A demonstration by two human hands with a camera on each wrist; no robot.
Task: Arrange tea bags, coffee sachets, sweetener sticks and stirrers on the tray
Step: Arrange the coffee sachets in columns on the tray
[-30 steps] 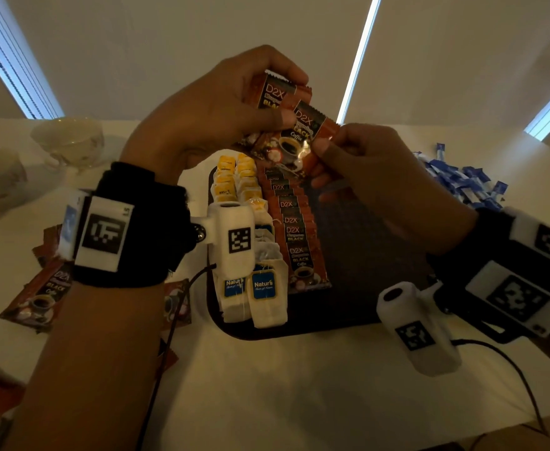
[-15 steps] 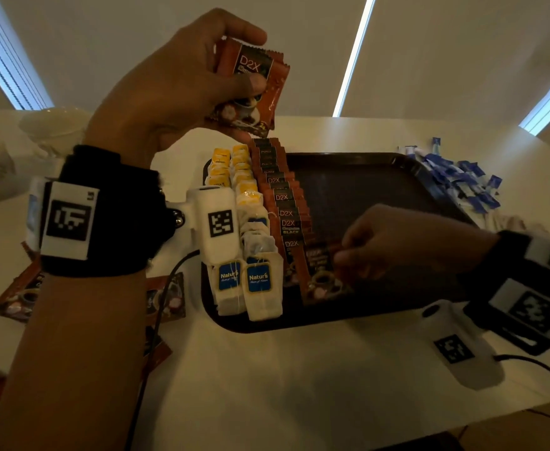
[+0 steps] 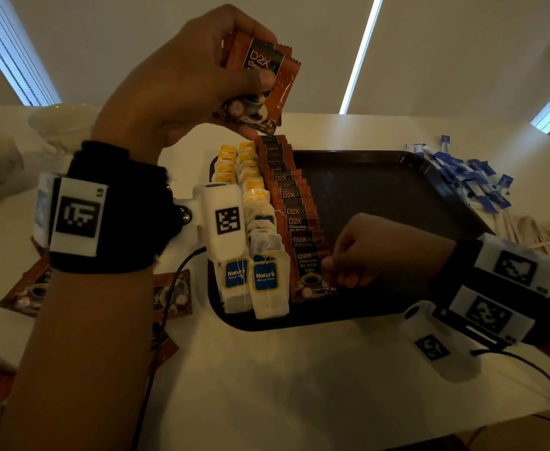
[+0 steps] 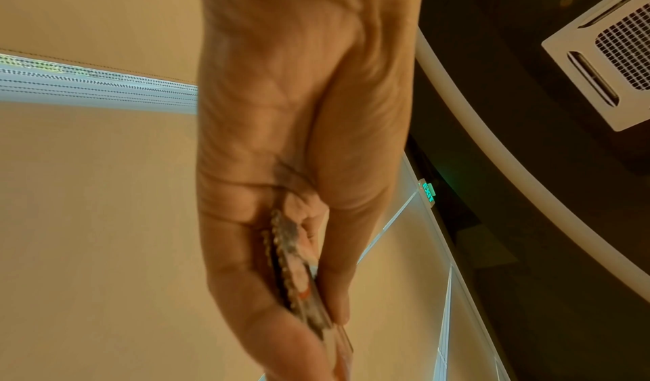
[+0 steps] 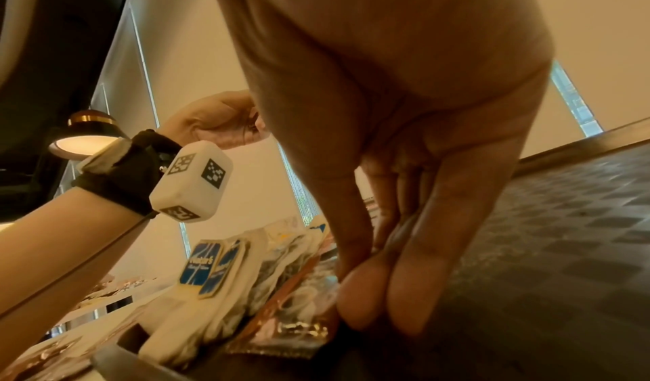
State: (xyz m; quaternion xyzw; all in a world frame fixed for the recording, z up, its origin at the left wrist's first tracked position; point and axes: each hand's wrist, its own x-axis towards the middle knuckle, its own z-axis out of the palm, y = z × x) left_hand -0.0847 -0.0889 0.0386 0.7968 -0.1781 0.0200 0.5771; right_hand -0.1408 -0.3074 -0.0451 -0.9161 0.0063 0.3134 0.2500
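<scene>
The coffee sachets (image 3: 303, 222) are glossy brown foil with crimped, saw-toothed ends; the tea bags (image 3: 268, 284) are matt porous paper; the tray (image 3: 381, 190) is dark plastic, its floor grid-textured; the stirrers (image 3: 534, 236) look like pale bare wood; the table (image 3: 299, 379) is smooth matt white.

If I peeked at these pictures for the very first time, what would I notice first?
Probably the left hand held high above the table, gripping brown coffee sachets. Next, the dark tray below, with neat rows of tea bags and a sachet row along its left side. The right hand pinches the nearest sachet there.
</scene>
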